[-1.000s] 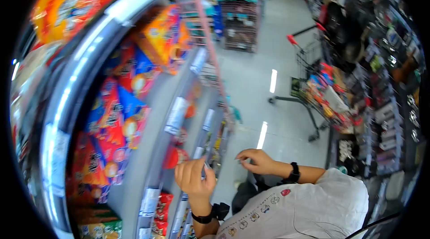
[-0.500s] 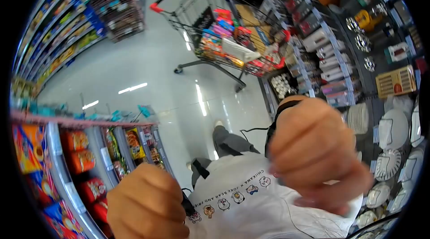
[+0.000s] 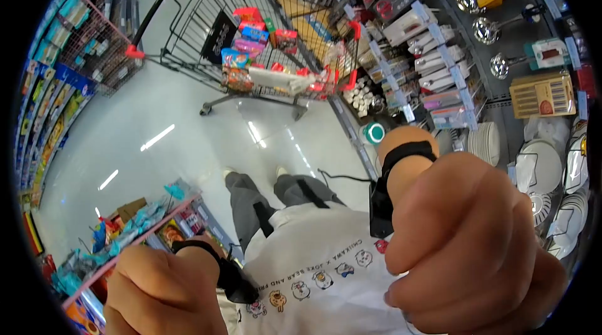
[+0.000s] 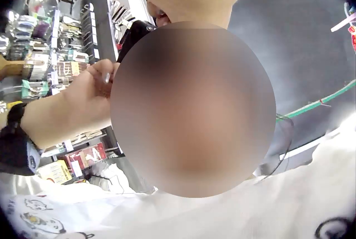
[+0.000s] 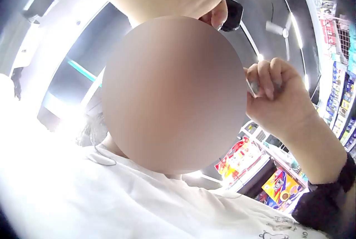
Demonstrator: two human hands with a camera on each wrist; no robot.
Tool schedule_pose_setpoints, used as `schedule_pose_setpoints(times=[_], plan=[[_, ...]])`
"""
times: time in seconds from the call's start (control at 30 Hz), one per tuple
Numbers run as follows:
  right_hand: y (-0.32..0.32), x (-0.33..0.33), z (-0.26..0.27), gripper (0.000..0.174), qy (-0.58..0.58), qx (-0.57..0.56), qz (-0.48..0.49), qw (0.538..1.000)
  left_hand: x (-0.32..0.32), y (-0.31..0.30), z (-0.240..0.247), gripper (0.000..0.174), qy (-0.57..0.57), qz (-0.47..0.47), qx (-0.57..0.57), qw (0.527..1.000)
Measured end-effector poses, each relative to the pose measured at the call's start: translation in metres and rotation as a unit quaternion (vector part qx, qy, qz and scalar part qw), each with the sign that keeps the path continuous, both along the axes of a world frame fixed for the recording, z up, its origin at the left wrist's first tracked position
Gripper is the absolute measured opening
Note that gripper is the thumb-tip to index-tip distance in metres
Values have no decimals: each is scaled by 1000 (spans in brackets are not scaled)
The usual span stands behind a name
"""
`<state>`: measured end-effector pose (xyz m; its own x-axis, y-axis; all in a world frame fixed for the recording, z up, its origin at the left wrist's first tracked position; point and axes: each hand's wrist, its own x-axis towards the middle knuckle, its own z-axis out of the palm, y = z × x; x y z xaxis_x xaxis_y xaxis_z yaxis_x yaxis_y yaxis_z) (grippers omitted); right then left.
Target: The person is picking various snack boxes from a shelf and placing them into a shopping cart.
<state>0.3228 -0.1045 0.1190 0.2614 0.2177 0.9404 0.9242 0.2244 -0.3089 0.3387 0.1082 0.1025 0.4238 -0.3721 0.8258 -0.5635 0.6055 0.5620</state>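
Both hands are raised close to the head view, fingers curled: the left hand (image 3: 163, 291) at lower left, the right hand (image 3: 470, 247), larger, at lower right. Each wears a black wristband. In the left wrist view, the right hand (image 4: 89, 91) is beside the blurred head area, and a dark device (image 4: 133, 39) lies by the fingertips. From the right wrist, the left hand (image 5: 283, 97) shows with bent fingers at the other side of the head. The right hand's fingertips (image 5: 218, 16) meet a dark device (image 5: 232, 14). Much of the grip is hidden.
A shopping cart (image 3: 188, 40) with colourful packets stands ahead on the shiny floor (image 3: 150, 147). Kitchenware racks with ladles (image 3: 486, 31) and white plates (image 3: 539, 169) line the right; snack shelves (image 3: 53, 115) run along the left.
The head view has swung from the snack shelf towards the cart and kitchenware. Both hands have come up much closer to the head camera, the right one most.
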Motion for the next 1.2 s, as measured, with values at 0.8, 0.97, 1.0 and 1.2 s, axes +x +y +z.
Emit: schedule_pose_setpoints(times=[0.8,0.97,1.0,1.2], plan=[[73,233,-73,11,25,-109,-400,910,305,25,-71,14,56,166,69,982],[20,260,-193,24,105,-295,-548,775,375,-54,-197,6,204,95,371,901],[14,248,-211,32,242,-354,-508,747,382,-64,-236,7,235,55,393,887],[-69,232,-335,39,537,-292,-395,686,399,-114,-387,21,321,-51,553,767]])
